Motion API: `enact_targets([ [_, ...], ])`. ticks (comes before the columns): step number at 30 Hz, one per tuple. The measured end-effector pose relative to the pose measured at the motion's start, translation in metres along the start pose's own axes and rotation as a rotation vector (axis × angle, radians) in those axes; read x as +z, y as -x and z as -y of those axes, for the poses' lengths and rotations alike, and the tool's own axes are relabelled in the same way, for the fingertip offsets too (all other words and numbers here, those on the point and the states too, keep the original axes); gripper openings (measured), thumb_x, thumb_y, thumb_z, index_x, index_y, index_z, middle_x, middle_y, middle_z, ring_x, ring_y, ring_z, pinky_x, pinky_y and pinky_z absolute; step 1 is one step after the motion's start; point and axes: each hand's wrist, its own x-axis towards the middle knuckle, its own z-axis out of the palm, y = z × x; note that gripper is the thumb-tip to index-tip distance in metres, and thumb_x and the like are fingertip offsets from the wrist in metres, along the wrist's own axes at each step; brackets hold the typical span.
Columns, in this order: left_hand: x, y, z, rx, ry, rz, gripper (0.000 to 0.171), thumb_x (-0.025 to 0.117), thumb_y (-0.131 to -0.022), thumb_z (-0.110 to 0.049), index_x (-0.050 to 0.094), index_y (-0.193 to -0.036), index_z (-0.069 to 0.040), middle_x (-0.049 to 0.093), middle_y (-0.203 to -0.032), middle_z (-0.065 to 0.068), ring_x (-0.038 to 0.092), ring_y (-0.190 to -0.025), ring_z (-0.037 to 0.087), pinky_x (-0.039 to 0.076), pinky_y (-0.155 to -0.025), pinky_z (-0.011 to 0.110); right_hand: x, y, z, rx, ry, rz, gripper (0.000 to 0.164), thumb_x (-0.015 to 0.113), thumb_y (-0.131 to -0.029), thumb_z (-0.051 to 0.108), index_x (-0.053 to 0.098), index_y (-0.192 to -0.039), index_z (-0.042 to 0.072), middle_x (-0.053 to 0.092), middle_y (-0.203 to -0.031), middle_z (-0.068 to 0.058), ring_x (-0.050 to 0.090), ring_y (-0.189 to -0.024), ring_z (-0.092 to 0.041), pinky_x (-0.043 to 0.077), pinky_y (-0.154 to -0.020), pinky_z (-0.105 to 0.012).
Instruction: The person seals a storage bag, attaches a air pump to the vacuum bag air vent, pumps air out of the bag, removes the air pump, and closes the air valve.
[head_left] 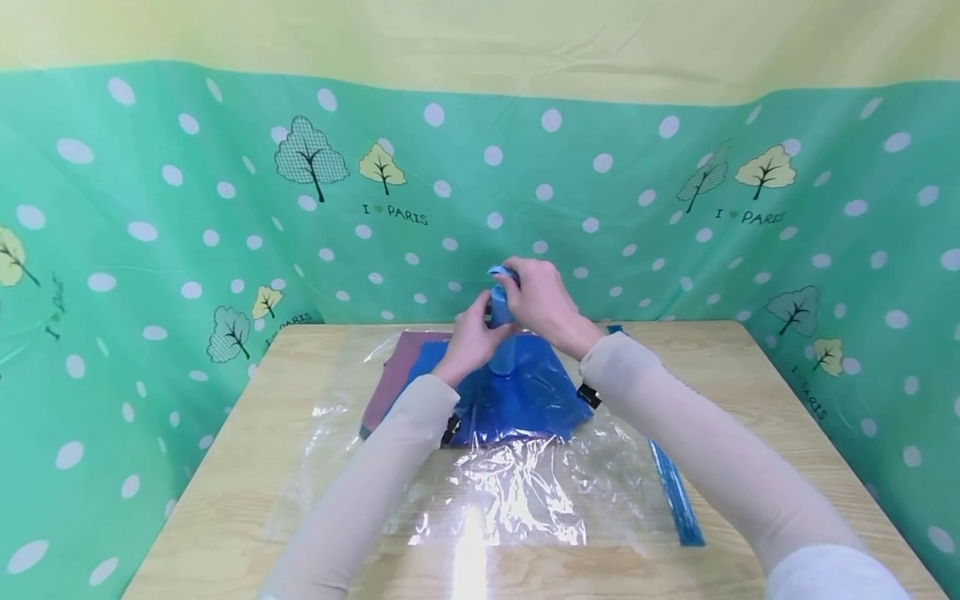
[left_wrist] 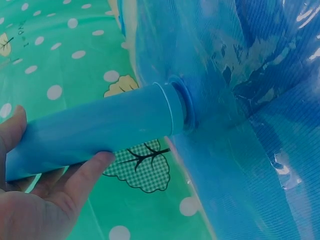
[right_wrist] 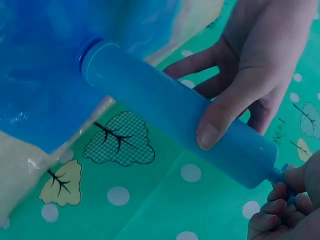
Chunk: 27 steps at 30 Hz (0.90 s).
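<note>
A blue hand pump [head_left: 503,358] stands upright on a clear plastic storage bag [head_left: 517,500]. Its lower rim meets a round blue valve [left_wrist: 189,102] in the left wrist view. My left hand [head_left: 474,335] grips the pump barrel, thumb on one side and fingers round the other. Above it, my right hand [head_left: 546,302] has its fingers curled round the pump's handle [head_left: 501,270]. In the right wrist view little of the rod shows between the barrel and the right hand [right_wrist: 282,212]. Blue fabric [head_left: 532,408] lies flat inside the bag, under the pump.
Mauve fabric [head_left: 393,375] shows beside the blue fabric, at the left. A blue strip [head_left: 675,492] runs along the bag's right edge. The bag lies on a light wooden table [head_left: 225,500]. A green dotted curtain [head_left: 465,183] encloses the table's back and sides.
</note>
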Motion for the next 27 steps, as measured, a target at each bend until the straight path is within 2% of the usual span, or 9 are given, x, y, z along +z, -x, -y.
enact_targets([
  [8, -0.001, 0.001, -0.001, -0.008, 0.001, -0.012, 0.054, 0.072, -0.103, -0.028, 0.048, -0.151, -0.017, 0.063, -0.139, 0.009, 0.063, -0.123, 0.026, 0.055, -0.098, 0.045, -0.011, -0.010, 0.008, -0.028, 0.016, 0.012, 0.020, 0.061, -0.109, 0.017, 0.073, -0.108, 0.001, 0.069, -0.085, -0.008, 0.056, -0.063, -0.021, 0.043, -0.058, -0.033],
  [13, 0.002, 0.000, -0.001, -0.027, -0.014, -0.011, 0.056, 0.073, -0.102, -0.030, 0.048, -0.150, -0.016, 0.064, -0.136, 0.011, 0.064, -0.121, 0.029, 0.056, -0.096, 0.048, -0.035, -0.022, 0.023, -0.049, -0.033, -0.079, 0.021, 0.061, -0.109, 0.016, 0.074, -0.114, -0.001, 0.064, -0.079, -0.008, 0.047, -0.056, -0.022, 0.038, -0.055, -0.032],
  [20, 0.004, -0.001, -0.002, -0.033, -0.010, -0.023, 0.056, 0.076, -0.100, -0.030, 0.050, -0.146, -0.014, 0.065, -0.134, 0.012, 0.066, -0.119, 0.029, 0.056, -0.095, 0.046, -0.082, -0.045, 0.057, -0.081, -0.047, -0.218, 0.025, 0.061, -0.109, 0.016, 0.072, -0.119, -0.003, 0.071, -0.095, -0.012, 0.050, -0.066, -0.020, 0.040, -0.060, -0.029],
  [24, 0.004, 0.000, -0.003, -0.028, 0.008, -0.027, 0.056, 0.076, -0.100, -0.030, 0.050, -0.146, -0.013, 0.065, -0.134, 0.012, 0.065, -0.120, 0.029, 0.056, -0.096, 0.046, -0.098, -0.049, 0.070, -0.090, -0.018, -0.243, 0.027, 0.059, -0.110, 0.018, 0.072, -0.120, -0.003, 0.067, -0.093, -0.011, 0.050, -0.068, -0.022, 0.038, -0.062, -0.029],
  [27, 0.004, 0.001, -0.003, -0.027, 0.013, -0.026, 0.055, 0.076, -0.100, -0.030, 0.050, -0.145, -0.012, 0.065, -0.134, 0.012, 0.065, -0.120, 0.030, 0.056, -0.097, 0.047, -0.100, -0.047, 0.072, -0.102, 0.001, -0.243, 0.029, 0.058, -0.110, 0.020, 0.072, -0.119, -0.003, 0.066, -0.091, -0.010, 0.050, -0.068, -0.022, 0.039, -0.063, -0.029],
])
